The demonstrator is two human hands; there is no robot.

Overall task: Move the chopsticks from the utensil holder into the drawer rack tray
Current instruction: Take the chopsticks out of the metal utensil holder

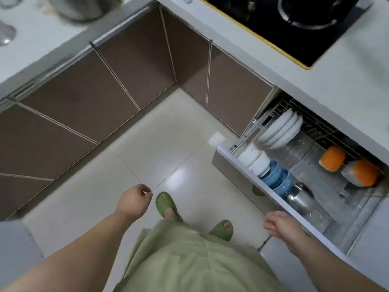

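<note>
While left hand curls loosely, right hand opens beside drawer

a home kitchen, seen from above. an l-shaped pale worktop runs round a corner, and set into it is a black gas hob with a burner ring and yellow trim. below the worktop stand brown cabinet doors. under the hob end, a pulled-out drawer rack holds white plates on edge, white bowls, blue bowls, a steel cup and two orange-topped containers. left of the hob a steel pot sits on the worktop. the floor is glossy cream tile; green house slippers stand on it.
</note>
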